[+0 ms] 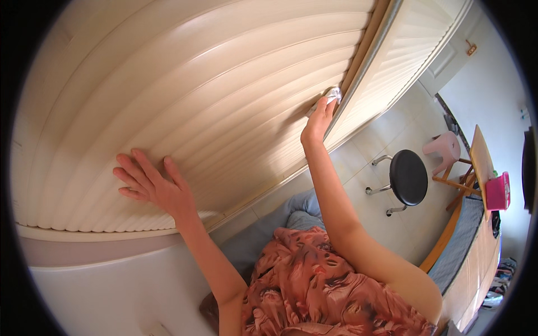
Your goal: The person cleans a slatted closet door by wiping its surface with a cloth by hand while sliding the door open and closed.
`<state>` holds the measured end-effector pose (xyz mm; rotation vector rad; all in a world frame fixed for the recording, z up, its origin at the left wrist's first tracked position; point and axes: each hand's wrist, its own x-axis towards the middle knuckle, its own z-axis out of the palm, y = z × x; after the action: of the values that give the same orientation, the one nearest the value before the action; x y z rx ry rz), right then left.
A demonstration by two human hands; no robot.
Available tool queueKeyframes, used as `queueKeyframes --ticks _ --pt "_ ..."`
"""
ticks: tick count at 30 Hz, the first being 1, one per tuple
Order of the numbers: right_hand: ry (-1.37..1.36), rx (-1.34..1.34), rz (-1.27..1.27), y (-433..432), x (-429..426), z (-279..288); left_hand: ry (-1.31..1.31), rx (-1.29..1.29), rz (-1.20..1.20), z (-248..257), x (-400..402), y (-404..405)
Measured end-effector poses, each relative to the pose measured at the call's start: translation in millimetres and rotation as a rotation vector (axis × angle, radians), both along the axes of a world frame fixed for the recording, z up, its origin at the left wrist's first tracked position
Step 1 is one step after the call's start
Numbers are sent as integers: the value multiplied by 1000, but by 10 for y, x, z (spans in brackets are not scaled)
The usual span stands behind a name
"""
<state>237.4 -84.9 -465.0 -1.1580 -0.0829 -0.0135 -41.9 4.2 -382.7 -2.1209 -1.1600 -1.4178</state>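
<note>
A cream ribbed door panel [201,96] fills the upper left and middle of the head view. My left hand [153,180] rests on its lower left part, fingers spread, holding nothing. Up at the panel's right side, my right hand [319,122] presses a white cloth [334,95] against the ribs, close to the frame edge. A grey metal strip [370,54] runs along that edge, just right of the cloth. Part of the cloth is hidden behind my fingers.
A second ribbed panel [407,54] stands beyond the strip. On the tiled floor at right are a round black stool [408,177] and a pink plastic stool [447,147]. A wooden board [481,164] and a bright pink container [497,191] are further right, above a bed edge [458,239].
</note>
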Motion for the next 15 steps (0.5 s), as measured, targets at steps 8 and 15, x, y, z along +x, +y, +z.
queueKeyframes --ticks 8,15 --pt "-50 -94 143 110 -770 -168 -42 17 -40 -6 10 6" --pt "213 43 91 -13 -221 -176 8 8 -19 5 -46 1"
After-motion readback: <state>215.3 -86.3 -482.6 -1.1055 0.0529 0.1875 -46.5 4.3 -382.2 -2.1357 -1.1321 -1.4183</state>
